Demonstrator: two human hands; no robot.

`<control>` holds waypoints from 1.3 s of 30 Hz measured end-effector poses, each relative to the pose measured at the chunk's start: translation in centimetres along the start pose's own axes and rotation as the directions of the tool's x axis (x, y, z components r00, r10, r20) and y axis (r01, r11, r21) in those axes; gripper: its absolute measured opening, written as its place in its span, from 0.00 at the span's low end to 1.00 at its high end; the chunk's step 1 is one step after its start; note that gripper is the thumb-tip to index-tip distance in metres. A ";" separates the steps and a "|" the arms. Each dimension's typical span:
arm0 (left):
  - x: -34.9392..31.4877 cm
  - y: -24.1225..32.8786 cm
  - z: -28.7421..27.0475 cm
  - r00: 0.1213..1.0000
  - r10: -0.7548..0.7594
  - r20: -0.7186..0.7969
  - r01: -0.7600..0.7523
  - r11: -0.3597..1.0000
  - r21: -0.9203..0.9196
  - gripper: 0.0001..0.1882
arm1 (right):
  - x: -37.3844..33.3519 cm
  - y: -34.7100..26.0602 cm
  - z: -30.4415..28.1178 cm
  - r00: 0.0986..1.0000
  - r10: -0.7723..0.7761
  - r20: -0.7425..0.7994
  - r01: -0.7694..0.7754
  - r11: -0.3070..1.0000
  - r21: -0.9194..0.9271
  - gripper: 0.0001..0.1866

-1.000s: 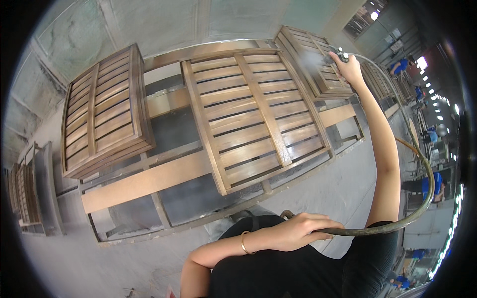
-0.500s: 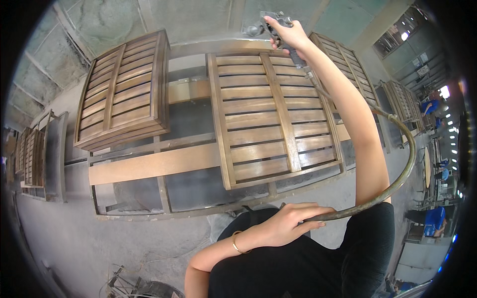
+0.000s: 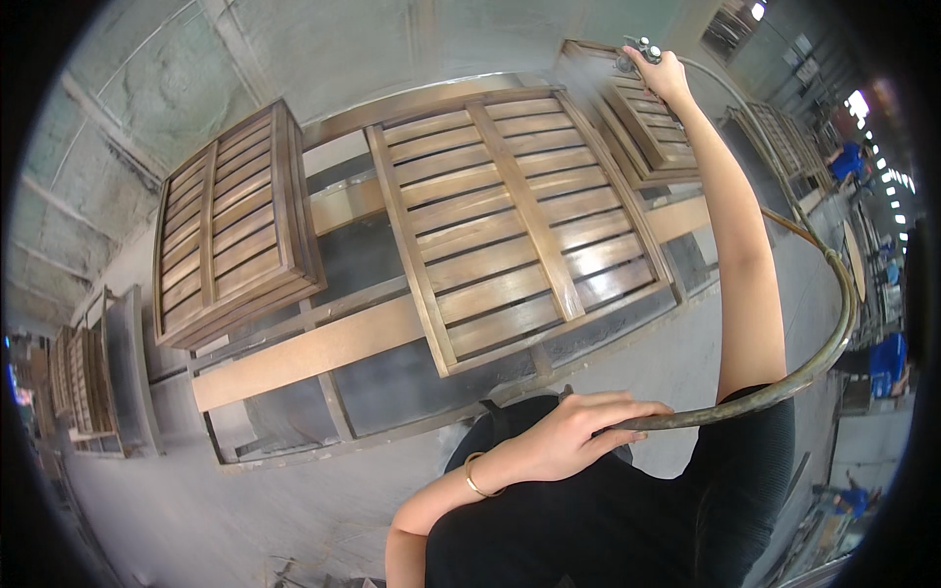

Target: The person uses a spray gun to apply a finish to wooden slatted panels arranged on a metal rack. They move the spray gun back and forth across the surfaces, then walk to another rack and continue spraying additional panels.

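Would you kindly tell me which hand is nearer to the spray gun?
Right: the right hand holds the spray gun, while the left hand is well apart from it, lower in the picture, holding the hose.

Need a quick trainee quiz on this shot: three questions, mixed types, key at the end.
1. Multiple choice: what does the left hand hold?
A) a paint brush
B) a hose
C) a loose slat

2. True or false: pale mist shows in front of the spray gun in the raised right hand.

3. Fill in the blank: the gold-coloured bracelet is worn on the person's ____ wrist.

Key:
1. B
2. True
3. left
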State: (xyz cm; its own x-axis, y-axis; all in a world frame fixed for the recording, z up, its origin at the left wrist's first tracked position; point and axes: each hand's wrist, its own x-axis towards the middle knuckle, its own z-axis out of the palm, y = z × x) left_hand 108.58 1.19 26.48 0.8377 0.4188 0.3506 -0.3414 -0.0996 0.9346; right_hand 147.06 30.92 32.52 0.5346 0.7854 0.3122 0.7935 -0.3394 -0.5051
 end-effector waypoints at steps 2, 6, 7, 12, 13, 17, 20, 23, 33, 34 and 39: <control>-0.4 0.3 0.7 0.999 0.015 0.038 -0.014 0.999 -0.032 0.21 | -2.1 1.4 -1.9 0.997 -0.048 -0.060 0.051 0.997 0.053 0.32; -1.7 0.9 1.8 0.986 0.048 0.158 -0.043 0.998 -0.036 0.21 | -8.0 2.5 -6.8 0.987 0.150 0.066 -0.159 0.969 0.187 0.28; -2.0 1.1 2.0 0.982 0.041 0.186 -0.034 0.999 -0.042 0.21 | -10.0 2.7 -7.6 0.994 0.104 0.043 -0.111 0.967 0.228 0.26; -3.5 1.1 3.3 0.943 0.039 0.331 0.003 0.992 -0.124 0.22 | -19.0 3.4 -11.2 0.999 0.036 -0.026 -0.026 0.953 0.302 0.18; -3.3 0.7 3.8 0.935 0.060 0.348 -0.005 0.987 -0.158 0.22 | -20.3 3.7 -12.1 0.995 0.097 -0.006 -0.092 0.964 0.248 0.19; -0.7 -1.5 6.3 0.892 0.062 0.449 0.048 0.972 -0.229 0.22 | -25.2 6.4 -15.7 0.996 0.035 -0.081 -0.036 0.999 -0.016 0.23; 2.4 -3.7 8.5 0.870 0.057 0.490 0.064 0.972 -0.227 0.21 | -26.0 9.6 -17.8 0.998 -0.036 -0.041 0.034 0.998 -0.058 0.22; 6.8 -7.4 11.3 0.868 0.027 0.496 0.098 0.970 -0.225 0.21 | -23.8 14.9 -19.4 0.991 0.031 0.128 -0.020 0.996 -0.081 0.19; 31.0 -23.5 25.8 0.992 -0.127 0.015 0.127 0.963 -0.239 0.18 | 5.6 32.7 -9.0 0.818 -0.548 0.175 0.515 0.833 0.202 0.19; 32.6 -24.1 26.9 0.986 -0.158 -0.045 0.147 0.971 -0.190 0.18 | 7.3 33.4 -7.1 0.800 -0.562 0.208 0.489 0.813 0.316 0.20; 38.0 -24.8 30.5 0.901 -0.351 -0.254 0.301 0.929 -0.214 0.18 | 12.0 32.8 1.0 0.810 -0.571 0.132 0.419 0.723 0.550 0.21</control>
State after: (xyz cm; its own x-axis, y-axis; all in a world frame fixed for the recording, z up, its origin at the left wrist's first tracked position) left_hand 161.87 -8.02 18.41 0.7665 0.6417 -0.0267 -0.1564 0.2269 0.9613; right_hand 179.24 29.68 18.86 -0.0586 0.8987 0.4347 0.6378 0.3687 -0.6762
